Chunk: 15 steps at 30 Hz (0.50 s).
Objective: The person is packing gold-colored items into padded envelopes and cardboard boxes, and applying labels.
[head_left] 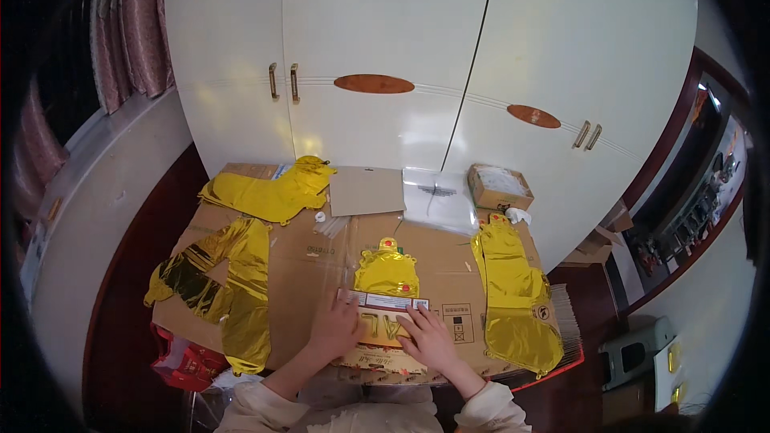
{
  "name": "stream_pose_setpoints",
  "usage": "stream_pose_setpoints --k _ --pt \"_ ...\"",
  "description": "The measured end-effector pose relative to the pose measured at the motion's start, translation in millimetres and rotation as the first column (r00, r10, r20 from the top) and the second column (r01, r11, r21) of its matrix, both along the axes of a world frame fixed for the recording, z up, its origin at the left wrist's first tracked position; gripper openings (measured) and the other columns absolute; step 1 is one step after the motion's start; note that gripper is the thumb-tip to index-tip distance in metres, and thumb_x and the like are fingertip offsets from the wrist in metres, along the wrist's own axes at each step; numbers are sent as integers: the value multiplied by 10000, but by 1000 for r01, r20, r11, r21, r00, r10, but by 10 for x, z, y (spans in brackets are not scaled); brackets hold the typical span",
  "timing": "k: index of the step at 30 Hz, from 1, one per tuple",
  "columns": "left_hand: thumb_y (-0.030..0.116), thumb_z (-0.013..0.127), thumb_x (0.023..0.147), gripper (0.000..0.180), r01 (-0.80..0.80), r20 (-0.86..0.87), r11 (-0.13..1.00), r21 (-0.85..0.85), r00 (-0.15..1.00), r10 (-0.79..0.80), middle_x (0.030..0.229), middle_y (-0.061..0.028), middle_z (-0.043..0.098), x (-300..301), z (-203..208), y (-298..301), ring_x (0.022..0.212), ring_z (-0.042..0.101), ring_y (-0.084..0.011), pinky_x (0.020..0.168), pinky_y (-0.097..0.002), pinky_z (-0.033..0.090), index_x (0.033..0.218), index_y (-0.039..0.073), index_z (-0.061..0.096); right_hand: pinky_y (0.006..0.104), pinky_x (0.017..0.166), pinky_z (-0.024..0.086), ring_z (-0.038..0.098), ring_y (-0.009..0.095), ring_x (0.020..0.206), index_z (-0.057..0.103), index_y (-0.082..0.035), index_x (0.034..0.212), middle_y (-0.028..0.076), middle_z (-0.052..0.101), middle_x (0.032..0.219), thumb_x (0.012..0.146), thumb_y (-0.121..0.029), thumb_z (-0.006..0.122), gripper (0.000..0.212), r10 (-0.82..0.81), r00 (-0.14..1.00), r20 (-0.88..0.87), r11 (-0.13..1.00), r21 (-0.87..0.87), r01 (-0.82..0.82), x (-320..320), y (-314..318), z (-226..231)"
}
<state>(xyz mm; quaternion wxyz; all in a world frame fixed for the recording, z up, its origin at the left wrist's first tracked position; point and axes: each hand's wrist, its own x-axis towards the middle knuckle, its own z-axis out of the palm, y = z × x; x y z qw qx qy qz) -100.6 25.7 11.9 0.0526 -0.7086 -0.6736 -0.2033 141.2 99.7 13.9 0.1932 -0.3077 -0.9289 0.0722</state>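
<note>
In front of me lies a printed card (pixel 377 331) with large gold letters, a white and red strip along its far edge and a floral band along its near edge. My left hand (pixel 335 327) rests on its left side, fingers stretched forward. On its right side lies my right hand (pixel 429 340), open, with its fingers spread on the surface. A folded gold foil balloon (pixel 387 271) lies just beyond the card, and its near end meets the card's far edge. Whether it runs under the card, I cannot tell.
Flat gold foil balloons lie at the far left (pixel 277 195), left (pixel 245 289) and right (pixel 520 305) of the cardboard-covered table (pixel 301 273). At the back are a grey-brown card (pixel 367 192), clear plastic bags (pixel 437 199) and a small box (pixel 499 187). White cabinets (pixel 385 16) stand behind.
</note>
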Motion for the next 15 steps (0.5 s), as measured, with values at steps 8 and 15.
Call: stream_pose_setpoints --k 8,15 --pt "655 538 862 755 246 -91 948 -200 959 -268 1490 -253 331 279 32 -56 1393 227 -527 1083 -711 167 1437 174 454 454 1024 412 495 382 1245 591 -98 1265 169 552 1322 879 -274 655 429 31 987 -156 985 -165 -57 1 256 -77" --pt "660 536 858 736 221 -99 958 -181 965 -242 1496 -236 334 306 -5 -23 1392 232 -523 1088 -712 147 1437 212 459 370 830 496 598 268 999 517 -14 1230 184 587 1136 862 -180 696 442 -303 850 -430 722 -686 -90 -390 1360 -310"
